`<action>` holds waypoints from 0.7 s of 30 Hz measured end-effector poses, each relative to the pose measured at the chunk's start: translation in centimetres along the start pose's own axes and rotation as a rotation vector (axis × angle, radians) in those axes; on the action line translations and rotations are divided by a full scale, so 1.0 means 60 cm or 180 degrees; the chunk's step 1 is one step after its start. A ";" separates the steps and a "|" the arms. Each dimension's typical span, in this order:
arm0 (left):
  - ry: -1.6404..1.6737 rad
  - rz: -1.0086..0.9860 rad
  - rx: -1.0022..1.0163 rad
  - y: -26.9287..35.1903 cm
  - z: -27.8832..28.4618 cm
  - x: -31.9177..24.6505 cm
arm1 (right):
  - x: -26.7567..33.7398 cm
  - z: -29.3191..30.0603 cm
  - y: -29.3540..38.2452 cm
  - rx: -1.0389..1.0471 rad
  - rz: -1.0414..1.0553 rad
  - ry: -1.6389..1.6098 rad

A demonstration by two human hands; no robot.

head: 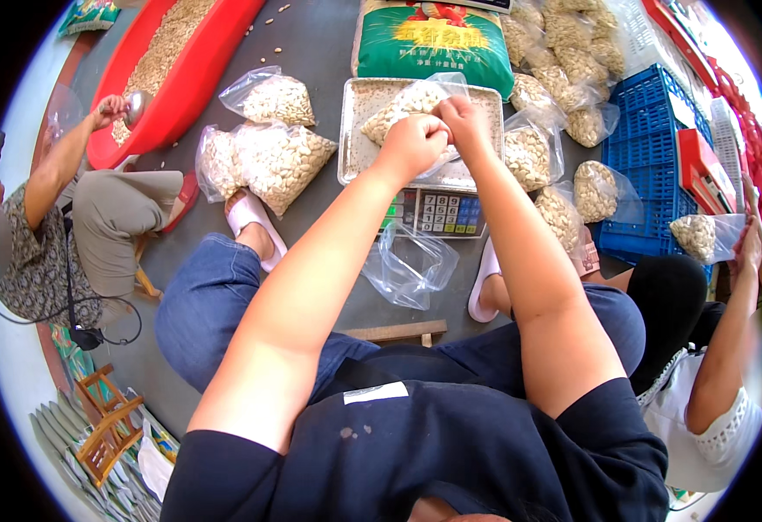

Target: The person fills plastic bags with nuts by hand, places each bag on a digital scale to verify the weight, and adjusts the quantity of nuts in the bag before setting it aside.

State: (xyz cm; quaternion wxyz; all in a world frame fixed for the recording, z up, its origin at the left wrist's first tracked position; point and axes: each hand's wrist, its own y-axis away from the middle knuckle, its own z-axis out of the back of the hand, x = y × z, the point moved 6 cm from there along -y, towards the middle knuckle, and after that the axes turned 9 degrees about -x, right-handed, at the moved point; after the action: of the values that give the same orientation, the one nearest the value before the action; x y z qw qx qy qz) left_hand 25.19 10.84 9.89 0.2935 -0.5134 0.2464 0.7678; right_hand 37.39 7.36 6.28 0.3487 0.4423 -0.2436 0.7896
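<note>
A clear plastic bag of large pale beans lies on the speckled metal pan of a digital scale. My left hand and my right hand meet over the bag's right side, fingers curled and pinching its thin film. The fingertips are partly hidden, so the exact grip is hard to see. Below the pan, the scale's keypad shows between my forearms. An unfilled clear plastic bag rests crumpled on the floor nearer to me.
Filled bean bags stand left of the scale; several more lie right. Behind is a green printed sack. A person at left holds a metal scoop by a red trough. Another person sits right, near blue crates.
</note>
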 end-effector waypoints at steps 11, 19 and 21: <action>-0.2553 0.0501 0.0042 -0.093 0.025 0.061 | -0.030 -0.025 -0.022 0.0955 -0.0108 0.2365; -0.1816 0.0969 -0.0435 -0.147 -0.048 0.122 | -0.068 -0.074 -0.059 0.0570 -0.0653 0.1878; -0.2344 0.1134 -0.0445 -0.147 -0.042 0.133 | -0.124 -0.098 -0.061 0.0604 -0.0444 0.2185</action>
State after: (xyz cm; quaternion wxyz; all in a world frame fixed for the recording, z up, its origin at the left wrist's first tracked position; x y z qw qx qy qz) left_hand 30.60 16.96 0.88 0.1891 -0.1725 0.1572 0.9538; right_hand 39.78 11.27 -2.77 0.4206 0.1974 -0.0073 0.8855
